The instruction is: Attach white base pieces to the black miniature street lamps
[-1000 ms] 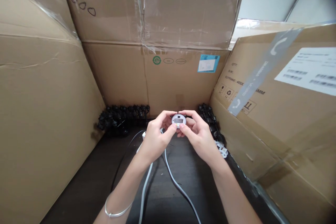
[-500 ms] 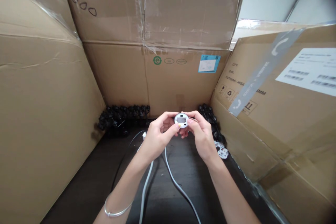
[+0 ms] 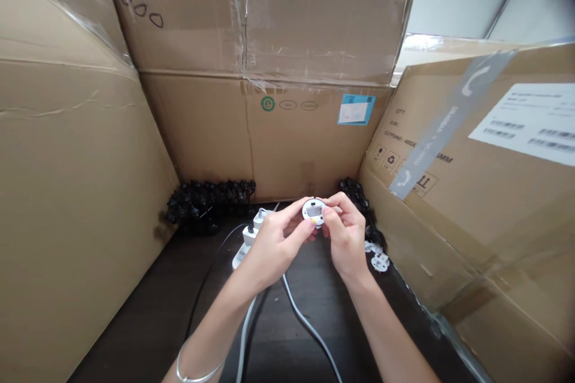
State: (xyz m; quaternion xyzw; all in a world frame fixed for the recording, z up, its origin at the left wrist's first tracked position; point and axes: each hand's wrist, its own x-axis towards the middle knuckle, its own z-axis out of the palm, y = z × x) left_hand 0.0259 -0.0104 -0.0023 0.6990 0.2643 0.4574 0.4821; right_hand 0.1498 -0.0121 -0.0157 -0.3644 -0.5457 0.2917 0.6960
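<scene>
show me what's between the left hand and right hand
In the head view, a round white piece lies between the left hand and right hand, held by both.

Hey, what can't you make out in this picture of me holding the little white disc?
Head view:
- Back of the white disc: faces away, behind its front.
- Right hand: some fingertips are behind the disc.
- Part of the power strip: behind the left hand and wrist.
- White label: its small print is blurred.
- Pale cords: cut off by the bottom edge.
</scene>
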